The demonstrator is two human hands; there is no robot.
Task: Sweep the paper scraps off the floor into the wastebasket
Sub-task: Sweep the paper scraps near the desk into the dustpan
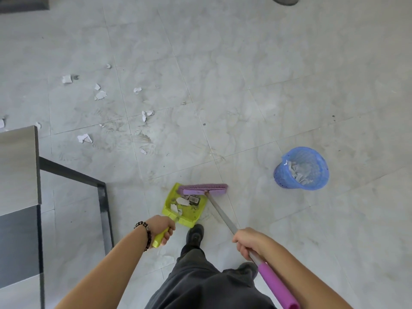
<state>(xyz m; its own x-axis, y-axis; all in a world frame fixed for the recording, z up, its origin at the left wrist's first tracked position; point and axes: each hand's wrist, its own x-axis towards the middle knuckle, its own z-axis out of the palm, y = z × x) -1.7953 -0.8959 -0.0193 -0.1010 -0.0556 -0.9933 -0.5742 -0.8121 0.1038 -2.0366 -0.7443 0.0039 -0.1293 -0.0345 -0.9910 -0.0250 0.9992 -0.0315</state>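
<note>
Scraps (100, 95) lie scattered at left; several sit in the dustpan (191, 214). Left hand (161, 226) grips its handle; right hand (249, 243) grips the broom (204, 190). Keep the dustpan lip flat and draw the bristles inward.

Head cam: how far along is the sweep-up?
Done: the wastebasket already holds paper. In hand: the left hand grips the dustpan by its handle, and the right hand grips the broom, whose head sits at the pan's mouth. A few scraps lie in the pan. Left: roughly a dozen loose scraps on the floor to the upper left, and the pan not yet emptied.
</note>
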